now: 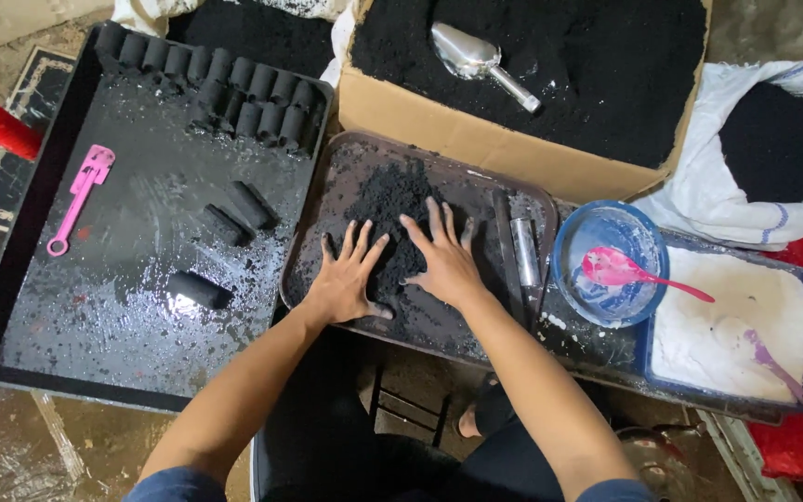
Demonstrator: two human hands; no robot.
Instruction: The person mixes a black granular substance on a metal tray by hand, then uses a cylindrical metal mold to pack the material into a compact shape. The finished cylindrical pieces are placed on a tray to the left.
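Hands spread flat, left hand (346,279) and right hand (443,260) press the black powder heap (392,200) on the brown tray (313,237), where even, steady pressure likely works best.

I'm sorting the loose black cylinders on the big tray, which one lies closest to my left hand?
The lone cylinder at the tray's lower middle; the other two loose ones lie farther up, toward the stacked rows.

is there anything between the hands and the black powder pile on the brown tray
Nothing visible. The left hand and right hand both lie flat, fingers spread, directly on the black powder pile in the brown tray. The metal tube lies off to the right of the pile, apart from both hands.
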